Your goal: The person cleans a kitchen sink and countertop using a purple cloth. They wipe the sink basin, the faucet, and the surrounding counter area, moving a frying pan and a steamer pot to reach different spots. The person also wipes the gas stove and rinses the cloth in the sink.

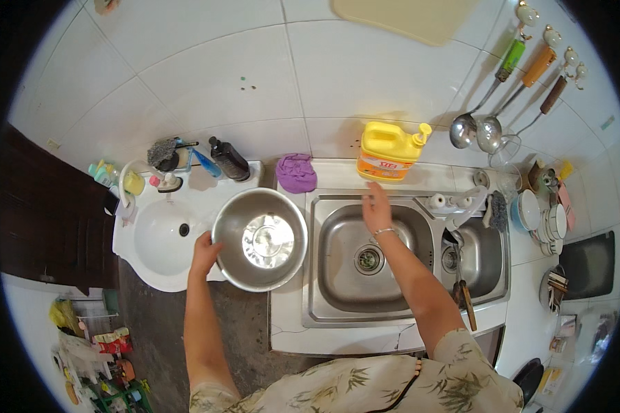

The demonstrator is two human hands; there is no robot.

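My left hand [204,255] grips the left rim of a round stainless steel basin [231,241]. The basin looks empty and is tilted a little, between the white washbasin and the steel double sink [311,275]. Over the far part of the large sink bowl, my right hand [377,210] is stretched out with its fingers extended, holding nothing. Just beyond its fingertips stands a yellow jug with a pump top [389,153]. A crumpled purple cloth [296,173] lies on the ledge behind the basin.
The white washbasin [160,237] is at left, with a dark bottle [229,160] behind it. A faucet [461,215] rises between the sink bowls, near a wooden-handled utensil [468,306]. Ladles [490,132] hang on the right wall above stacked bowls [527,210].
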